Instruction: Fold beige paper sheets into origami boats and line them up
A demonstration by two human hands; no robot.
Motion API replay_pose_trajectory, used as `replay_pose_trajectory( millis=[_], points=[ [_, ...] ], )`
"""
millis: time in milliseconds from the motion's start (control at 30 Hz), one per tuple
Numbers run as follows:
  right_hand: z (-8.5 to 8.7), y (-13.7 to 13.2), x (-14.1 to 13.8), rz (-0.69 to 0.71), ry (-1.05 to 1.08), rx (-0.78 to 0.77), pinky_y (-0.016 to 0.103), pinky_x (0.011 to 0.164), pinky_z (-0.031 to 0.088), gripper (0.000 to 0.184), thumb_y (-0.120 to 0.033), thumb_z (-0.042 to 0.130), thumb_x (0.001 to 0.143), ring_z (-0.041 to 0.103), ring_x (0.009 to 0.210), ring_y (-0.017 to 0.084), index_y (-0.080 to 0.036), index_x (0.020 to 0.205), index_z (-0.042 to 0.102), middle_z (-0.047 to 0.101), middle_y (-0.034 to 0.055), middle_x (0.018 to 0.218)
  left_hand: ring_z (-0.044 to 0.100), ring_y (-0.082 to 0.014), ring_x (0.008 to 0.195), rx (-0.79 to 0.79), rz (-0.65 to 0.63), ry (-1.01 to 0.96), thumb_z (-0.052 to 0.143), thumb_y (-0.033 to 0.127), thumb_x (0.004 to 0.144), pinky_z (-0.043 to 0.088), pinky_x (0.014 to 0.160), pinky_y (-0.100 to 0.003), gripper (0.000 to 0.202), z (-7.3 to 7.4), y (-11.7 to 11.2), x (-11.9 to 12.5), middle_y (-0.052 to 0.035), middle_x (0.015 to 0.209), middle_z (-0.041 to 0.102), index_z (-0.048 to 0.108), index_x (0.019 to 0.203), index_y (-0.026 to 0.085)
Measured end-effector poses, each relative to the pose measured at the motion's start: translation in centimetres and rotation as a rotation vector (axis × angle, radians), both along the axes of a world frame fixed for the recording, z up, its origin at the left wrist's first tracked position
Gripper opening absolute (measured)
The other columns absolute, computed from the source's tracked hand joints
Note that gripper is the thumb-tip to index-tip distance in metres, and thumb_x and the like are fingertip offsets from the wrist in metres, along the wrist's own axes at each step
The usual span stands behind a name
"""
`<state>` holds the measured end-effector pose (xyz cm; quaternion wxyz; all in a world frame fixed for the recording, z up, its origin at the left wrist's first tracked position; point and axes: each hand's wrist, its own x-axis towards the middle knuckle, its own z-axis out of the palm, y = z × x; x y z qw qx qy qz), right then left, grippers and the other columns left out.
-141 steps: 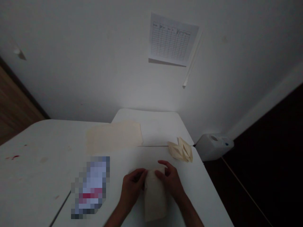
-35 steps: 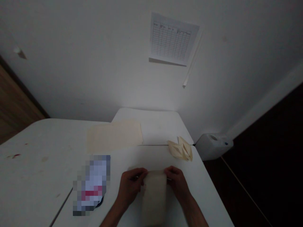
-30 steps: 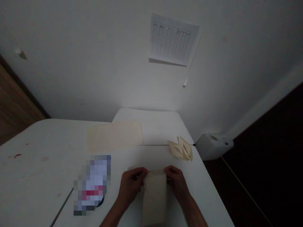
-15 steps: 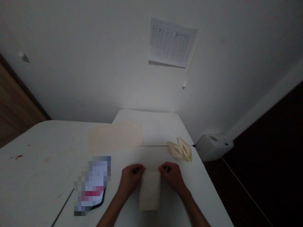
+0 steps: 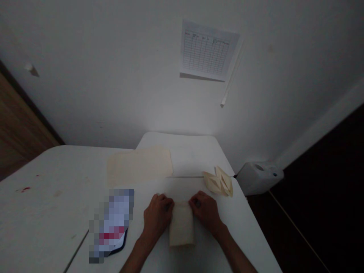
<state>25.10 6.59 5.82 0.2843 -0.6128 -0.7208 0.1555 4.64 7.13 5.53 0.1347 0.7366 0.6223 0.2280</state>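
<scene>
A narrow strip of folded paper (image 5: 182, 223) lies flat on the white table (image 5: 45, 170), directly in front of the person and between the two forearms. Its long axis runs straight away from the body, toward the wall (image 5: 85, 94), with only a slight lean. Both hands sit at its far end, one on each side, and neither is clearly nearer. The left hand (image 5: 157, 218) covers the far left corner, and the right hand (image 5: 205, 213) rests against the far right corner. The left fingers (image 5: 162, 201) are curled and close together, bearing down at the paper's edge, while the right fingers (image 5: 199, 200) are bunched the same way. The hands hide any thumbs, so whether either hand is pinching the paper or only pressing it to the table cannot be told. The near end of the strip is free, with nothing touching it. Beyond the right hand stands a cream folded shape (image 5: 218, 182) with pointed peaks, near the table's right edge. A flat cream sheet (image 5: 139, 167) lies farther off, past the hands. Just left of the left hand is a blurred object (image 5: 110, 223), too pixelated to identify.
</scene>
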Motion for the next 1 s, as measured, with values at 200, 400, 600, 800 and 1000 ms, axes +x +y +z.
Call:
replay_pose_trajectory(
  millis=[200, 400, 600, 800, 1000],
  points=[
    [-1.4, 0.0, 0.8, 0.21, 0.006, 0.084, 0.025, 0.079, 0.044, 0.02, -0.02, 0.052, 0.091, 0.065, 0.086, 0.016, -0.023, 0.091, 0.072, 0.071, 0.0041, 0.091, 0.053, -0.0209, 0.097, 0.024, -0.001, 0.035, 0.051, 0.026, 0.088, 0.043, 0.07, -0.028, 0.02, -0.2, -0.1, 0.1, -0.0027, 0.09, 0.063, 0.069, 0.081, 0.025],
    [-1.8, 0.1, 1.5, 0.249, 0.003, 0.076, 0.025, 0.083, 0.045, 0.023, -0.016, 0.052, 0.09, 0.067, 0.087, 0.017, -0.025, 0.095, 0.074, 0.074, 0.0026, 0.094, 0.053, -0.0219, 0.089, 0.146, -0.108, 0.027, 0.05, 0.022, 0.088, 0.044, 0.08, -0.033, 0.021, -1.0, 0.3, -0.3, -0.0057, 0.088, 0.063, 0.071, 0.089, 0.022],
    [-1.6, -0.1, 1.7, 0.249, -0.035, 0.057, 0.026, 0.082, 0.045, 0.024, -0.018, 0.053, 0.09, 0.068, 0.087, 0.018, -0.027, 0.099, 0.073, 0.075, 0.002, 0.096, 0.05, -0.0213, 0.085, 0.15, -0.205, 0.066, 0.053, 0.016, 0.086, 0.041, 0.079, -0.034, 0.022, -1.0, 0.6, -0.7, -0.0047, 0.082, 0.061, 0.072, 0.081, 0.025],
    [-0.9, -0.6, 2.2, 0.253, -0.105, 0.023, 0.025, 0.072, 0.044, 0.022, -0.028, 0.057, 0.09, 0.068, 0.077, 0.018, -0.032, 0.108, 0.071, 0.075, 0.0007, 0.095, 0.05, -0.0221, 0.086, 0.177, -0.241, 0.154, 0.053, 0.026, 0.089, 0.04, 0.08, -0.035, 0.021, -0.7, 0.3, -1.6, -0.0049, 0.084, 0.057, 0.074, 0.089, 0.028],
    [-0.1, -0.8, 2.5, 0.287, -0.214, -0.027, 0.027, 0.072, 0.043, 0.028, -0.035, 0.056, 0.091, 0.068, 0.08, 0.021, -0.032, 0.116, 0.066, 0.074, 0.0013, 0.1, 0.048, -0.0216, 0.086, 0.191, -0.251, 0.154, 0.052, 0.032, 0.091, 0.038, 0.075, -0.034, 0.023, -0.5, -0.2, -2.0, -0.0046, 0.086, 0.053, 0.073, 0.101, 0.031]
  ],
)
